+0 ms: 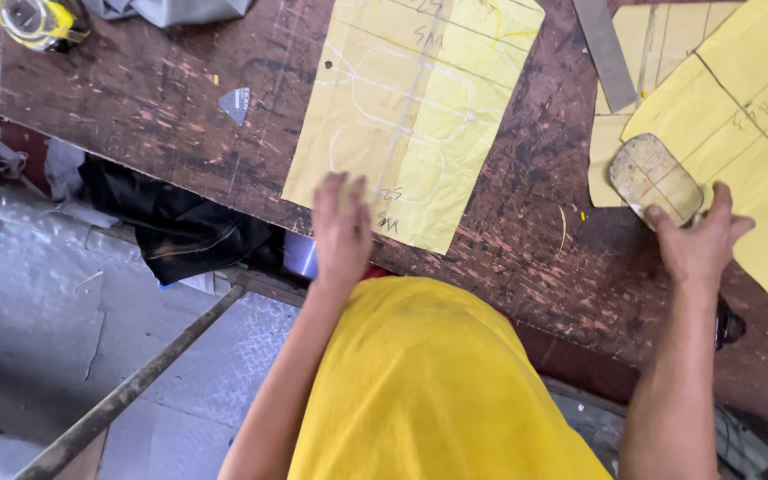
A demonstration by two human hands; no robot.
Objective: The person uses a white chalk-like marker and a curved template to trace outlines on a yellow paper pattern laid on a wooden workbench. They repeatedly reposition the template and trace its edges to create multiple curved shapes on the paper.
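Now right hand (700, 244) grasping rounded template (655, 178); left hand (341, 227) released, flat on yellow sheet (411, 116)

A yellow tape measure (36, 21) sits at the far left corner of the worn wooden workbench (153, 98), with grey cloth (166, 11) beside it along the far edge. A small grey chalk piece (236, 104) lies on bare wood. A metal ruler (605, 52) rests slantwise toward the far right. Black fabric (175, 227) hangs below the near edge.
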